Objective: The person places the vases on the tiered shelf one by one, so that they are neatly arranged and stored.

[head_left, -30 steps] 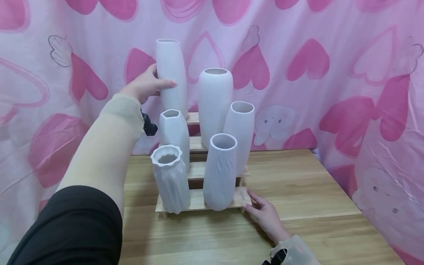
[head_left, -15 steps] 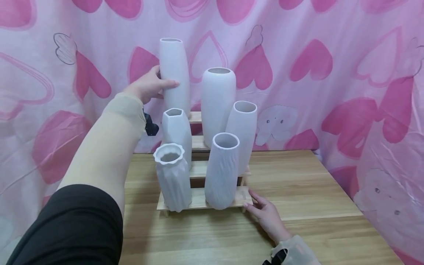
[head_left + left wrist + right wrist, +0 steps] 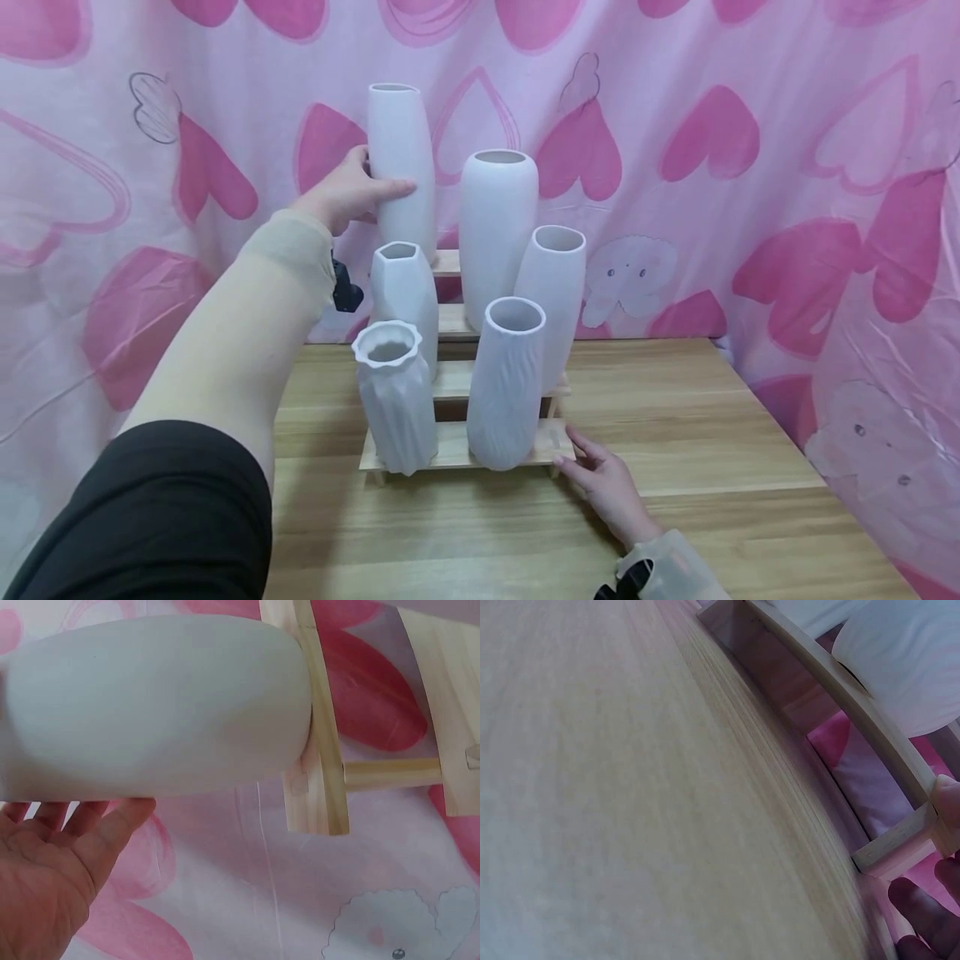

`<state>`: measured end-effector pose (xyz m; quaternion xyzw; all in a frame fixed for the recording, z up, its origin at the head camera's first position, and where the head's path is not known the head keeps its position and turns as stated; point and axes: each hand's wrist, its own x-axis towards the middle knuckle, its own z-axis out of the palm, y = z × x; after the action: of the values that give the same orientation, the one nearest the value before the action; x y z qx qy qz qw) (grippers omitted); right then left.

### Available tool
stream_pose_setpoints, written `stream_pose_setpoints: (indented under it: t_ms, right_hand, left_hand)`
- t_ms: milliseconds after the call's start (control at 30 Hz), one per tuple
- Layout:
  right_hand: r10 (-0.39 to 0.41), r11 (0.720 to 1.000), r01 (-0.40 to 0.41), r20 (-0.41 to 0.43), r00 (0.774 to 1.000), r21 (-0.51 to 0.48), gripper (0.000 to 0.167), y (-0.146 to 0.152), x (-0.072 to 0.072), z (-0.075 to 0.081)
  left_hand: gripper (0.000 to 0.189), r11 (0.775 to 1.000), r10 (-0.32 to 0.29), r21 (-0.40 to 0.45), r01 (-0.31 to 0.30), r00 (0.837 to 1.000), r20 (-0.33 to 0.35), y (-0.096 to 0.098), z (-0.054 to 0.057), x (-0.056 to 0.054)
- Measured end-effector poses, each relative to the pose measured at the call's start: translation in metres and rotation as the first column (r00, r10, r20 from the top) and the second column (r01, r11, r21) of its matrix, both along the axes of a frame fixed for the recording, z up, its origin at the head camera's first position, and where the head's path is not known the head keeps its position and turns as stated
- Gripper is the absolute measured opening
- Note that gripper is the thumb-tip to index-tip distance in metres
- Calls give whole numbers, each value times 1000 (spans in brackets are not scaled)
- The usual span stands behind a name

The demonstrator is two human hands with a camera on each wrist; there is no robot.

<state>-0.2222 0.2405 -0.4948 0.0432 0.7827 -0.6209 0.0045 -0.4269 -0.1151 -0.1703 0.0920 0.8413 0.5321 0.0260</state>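
My left hand (image 3: pixel 352 190) holds the tall white vase (image 3: pixel 402 142) at the back left, thumb across its front, the other fingers reaching behind. In the left wrist view this vase (image 3: pixel 157 705) is upright with its base on the top shelf (image 3: pixel 324 750) of a stepped wooden stand (image 3: pixel 453 442). At the stand's front right corner, my right hand (image 3: pixel 609 492) grips the end of the lowest shelf. Its thumb (image 3: pixel 946 796) lies on the shelf edge in the right wrist view, with other fingers near the leg (image 3: pixel 896 844).
Lower steps carry a wide vase (image 3: pixel 498 233), a slim one (image 3: pixel 555 283), a faceted one (image 3: pixel 405 292), a frilled-rim one (image 3: pixel 396 408) and a ribbed one (image 3: pixel 506 392). A wooden table (image 3: pixel 712 433) supports the stand. Behind hangs a pink heart-patterned curtain (image 3: pixel 645 50).
The head view has shifted a little, so everything appears slightly further right. Both hands keep the same hold; the vases and stand show no clear movement of their own.
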Motion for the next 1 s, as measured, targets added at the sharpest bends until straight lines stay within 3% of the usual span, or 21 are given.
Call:
stream_pose_setpoints:
  t_ms: [567, 800, 1000]
  right_hand:
    - [-16, 999, 17, 5, 1000, -40, 65, -1, -2, 1]
    - [-1, 999, 1, 5, 1000, -36, 65, -2, -4, 0]
    - [10, 999, -11, -12, 1000, -51, 65, -4, -4, 2]
  left_hand:
    - [100, 1000, 4, 26, -4, 1000, 0, -4, 3, 4]
    - [106, 999, 51, 16, -50, 999, -10, -11, 1, 10]
    - [101, 996, 43, 76, -42, 999, -10, -15, 2, 10]
